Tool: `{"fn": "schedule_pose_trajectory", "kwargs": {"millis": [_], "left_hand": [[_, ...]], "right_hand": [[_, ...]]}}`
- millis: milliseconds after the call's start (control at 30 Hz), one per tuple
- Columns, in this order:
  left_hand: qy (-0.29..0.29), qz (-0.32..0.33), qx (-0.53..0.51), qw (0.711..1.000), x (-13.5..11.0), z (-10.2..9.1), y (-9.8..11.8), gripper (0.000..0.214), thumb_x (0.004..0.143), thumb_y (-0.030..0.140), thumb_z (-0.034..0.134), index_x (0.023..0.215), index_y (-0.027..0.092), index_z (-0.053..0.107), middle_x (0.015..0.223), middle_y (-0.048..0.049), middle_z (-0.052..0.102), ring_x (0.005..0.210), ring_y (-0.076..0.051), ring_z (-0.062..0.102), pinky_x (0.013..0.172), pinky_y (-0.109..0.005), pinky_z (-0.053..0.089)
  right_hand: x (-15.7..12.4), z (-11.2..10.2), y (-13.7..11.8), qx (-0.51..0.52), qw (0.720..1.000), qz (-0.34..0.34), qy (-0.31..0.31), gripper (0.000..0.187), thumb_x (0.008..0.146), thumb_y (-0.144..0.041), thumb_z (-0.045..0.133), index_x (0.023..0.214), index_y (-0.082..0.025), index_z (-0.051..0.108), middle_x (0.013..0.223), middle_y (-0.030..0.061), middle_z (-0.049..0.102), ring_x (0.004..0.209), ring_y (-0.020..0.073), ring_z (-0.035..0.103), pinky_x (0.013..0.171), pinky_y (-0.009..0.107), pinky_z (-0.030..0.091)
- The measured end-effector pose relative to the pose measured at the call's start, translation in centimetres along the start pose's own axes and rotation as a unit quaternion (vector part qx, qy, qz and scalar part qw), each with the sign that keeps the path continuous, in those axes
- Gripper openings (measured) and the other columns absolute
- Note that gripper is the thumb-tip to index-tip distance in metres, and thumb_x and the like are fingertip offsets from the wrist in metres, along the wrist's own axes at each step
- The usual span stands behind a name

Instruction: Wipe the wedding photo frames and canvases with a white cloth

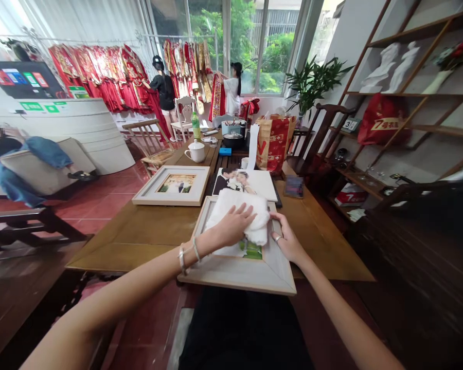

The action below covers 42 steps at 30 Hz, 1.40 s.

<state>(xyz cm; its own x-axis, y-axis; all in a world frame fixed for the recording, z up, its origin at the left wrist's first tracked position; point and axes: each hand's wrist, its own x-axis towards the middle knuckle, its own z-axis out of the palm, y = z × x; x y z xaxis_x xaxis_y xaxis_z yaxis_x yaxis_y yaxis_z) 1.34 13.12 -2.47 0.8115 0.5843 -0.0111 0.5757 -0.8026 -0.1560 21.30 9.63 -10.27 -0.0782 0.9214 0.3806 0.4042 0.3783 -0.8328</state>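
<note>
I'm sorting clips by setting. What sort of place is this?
Probably a wedding-wear shop or photo studio, judging by the red-and-gold garments hanging in rows, the large print of a couple, and the picture frame nearest the camera.

Red bag: "7号衣" (rest unclear)

Framed photo partly beneath cloth
</note>
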Motion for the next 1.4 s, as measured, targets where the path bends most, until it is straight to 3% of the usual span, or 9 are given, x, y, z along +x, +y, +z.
{"fn": "schedule_pose_trajectory", "kwargs": {"millis": [167,333,467,600,800,900,1100,1233,1400], "left_hand": [[-0.063,0.056,-0.057,0.995,-6.2,-2.1,4.8,0.064,0.071,0.009,0.052,0.132,0.009,0.033,0.141,-0.0182,0.033,0.131,-0.030,0.028,0.101,-0.044,0.033],[-0.042,0.060,-0.060,0.995,-9.3,-3.5,7.5,0.058,0.076,0.011,0.048,0.132,0.009,0.034,0.135,-0.0179,0.042,0.125,-0.030,0.038,0.099,-0.043,0.036],[-0.045,-0.051,-0.005,0.998,-7.3,-2.1,5.3,0.055,0.077,0.008,0.048,0.131,0.007,0.038,0.126,-0.0212,0.050,0.119,-0.031,0.045,0.096,-0.045,0.038],[-0.013,-0.169,0.037,0.985,-3.9,-0.5,1.6,0.061,0.077,0.001,0.046,0.136,0.011,0.033,0.136,-0.0236,0.039,0.127,-0.032,0.035,0.098,-0.049,0.033],[0.021,-0.213,0.051,0.976,-2.1,0.1,-2.8,0.068,0.075,-0.004,0.040,0.140,0.009,0.024,0.143,-0.0235,0.028,0.133,-0.033,0.023,0.102,-0.048,0.026],[0.009,-0.201,0.047,0.979,-3.4,-0.3,-3.3,0.068,0.072,-0.005,0.041,0.137,0.008,0.029,0.137,-0.0218,0.037,0.130,-0.030,0.030,0.100,-0.044,0.031],[-0.103,-0.105,-0.024,0.989,-9.6,-2.3,3.0,0.075,0.063,0.005,0.052,0.135,0.011,0.033,0.135,-0.0189,0.042,0.126,-0.032,0.036,0.098,-0.043,0.036],[-0.133,-0.108,-0.111,0.979,-12.3,-3.5,7.1,0.084,0.061,0.009,0.052,0.140,0.013,0.023,0.141,-0.0189,0.034,0.129,-0.032,0.032,0.099,-0.044,0.036],[-0.062,-0.115,-0.147,0.980,-10.3,-1.7,5.7,0.087,0.060,0.010,0.054,0.141,0.016,0.023,0.147,-0.0170,0.020,0.135,-0.032,0.015,0.107,-0.044,0.024]], "right_hand": [[0.0,0.0,-0.1,-0.008,1.000,-0.009,-0.018,0.059,0.073,-0.010,0.041,0.129,-0.027,0.039,0.137,0.0053,0.038,0.131,0.0222,0.031,0.111,0.045,0.019],[0.0,0.0,-0.3,-0.022,0.999,0.000,-0.025,0.058,0.075,-0.013,0.042,0.132,-0.025,0.039,0.139,0.0065,0.037,0.133,0.0221,0.029,0.112,0.044,0.018],[-0.1,0.0,-0.3,-0.021,0.999,-0.004,-0.039,0.061,0.074,-0.012,0.042,0.133,-0.027,0.038,0.141,0.0044,0.034,0.134,0.0221,0.027,0.113,0.045,0.016],[-0.1,0.0,-0.3,-0.017,0.999,0.006,-0.043,0.064,0.073,-0.010,0.040,0.133,-0.030,0.039,0.142,0.0021,0.034,0.135,0.0219,0.025,0.113,0.045,0.015],[0.0,-0.1,-0.4,-0.021,0.998,0.015,-0.050,0.064,0.072,-0.010,0.039,0.133,-0.029,0.040,0.142,0.0029,0.033,0.136,0.0222,0.025,0.113,0.045,0.016],[0.1,-0.1,-0.4,-0.018,0.999,0.018,-0.047,0.062,0.073,-0.011,0.039,0.132,-0.030,0.041,0.141,0.0022,0.034,0.135,0.0224,0.027,0.113,0.047,0.016],[0.1,0.1,-0.2,-0.022,0.999,0.013,-0.046,0.061,0.072,-0.010,0.039,0.129,-0.029,0.043,0.140,0.0027,0.036,0.134,0.0221,0.028,0.113,0.046,0.016],[0.0,0.2,-0.2,-0.025,0.999,0.008,-0.044,0.060,0.072,-0.010,0.039,0.129,-0.030,0.044,0.139,0.0029,0.037,0.133,0.0225,0.029,0.113,0.046,0.016],[0.0,0.2,-0.3,-0.033,0.999,0.008,-0.043,0.060,0.072,-0.011,0.040,0.129,-0.028,0.045,0.139,0.0038,0.037,0.133,0.0231,0.029,0.113,0.046,0.017]]}}
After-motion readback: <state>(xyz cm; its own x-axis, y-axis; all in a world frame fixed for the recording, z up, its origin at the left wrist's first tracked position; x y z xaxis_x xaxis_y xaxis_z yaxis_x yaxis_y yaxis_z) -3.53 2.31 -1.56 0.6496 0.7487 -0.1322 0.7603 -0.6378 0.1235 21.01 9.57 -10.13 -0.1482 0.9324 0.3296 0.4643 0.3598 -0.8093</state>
